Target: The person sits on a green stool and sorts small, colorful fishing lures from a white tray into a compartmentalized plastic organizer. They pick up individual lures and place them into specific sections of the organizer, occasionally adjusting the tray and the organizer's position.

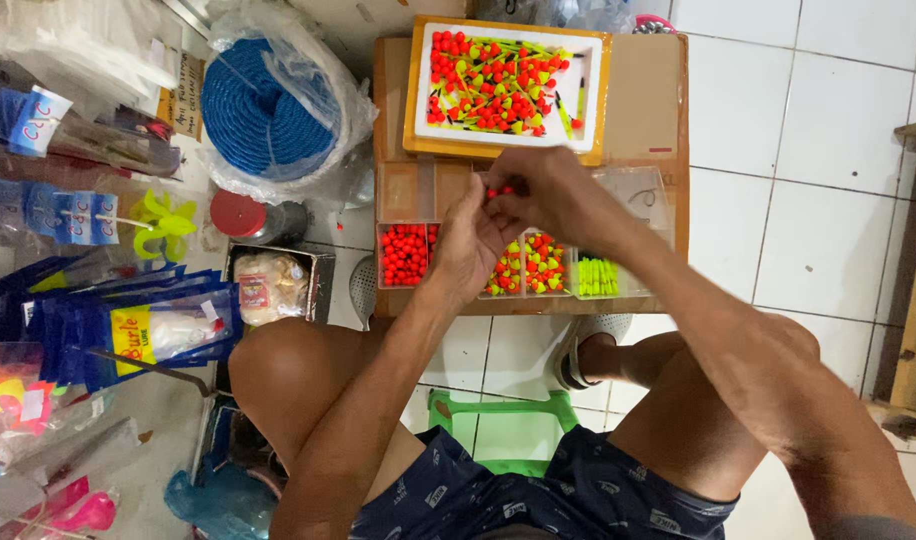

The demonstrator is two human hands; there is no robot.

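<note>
**Two hands pinching small red beads above a divided tray**

Nearest the camera, the person sits on a green stool [503, 430], knees spread, forearms reaching forward over a low brown table [648, 100]. The left hand [468, 245] and right hand [548, 190] meet over the table, fingertips drawn together around a few small red beads [500, 189] held between them. Both hands look closed in a pinch on the beads, though the fingers overlap and blur, so which hand truly grips is hard to tell.

The beads look tiny, light, hard and smooth, apt to slip or roll; a fingertip pinch across the round sides suits them best.

Just below the hands lies a clear divided box [638, 200]: a compartment of red beads [406, 253] under the left hand, red-and-yellow pieces [544, 262] beneath the wrists, yellow-green sticks [596, 276] under the right forearm. Part of the box is hidden by the hands.

Beyond the hands sits a yellow-rimmed white tray [415, 100] heaped with red and yellow-green floats [493, 80]. Far to the left of the hands, a blue rope coil [258, 115] in plastic and blue packets [128, 325] are cut off by the edge.
</note>
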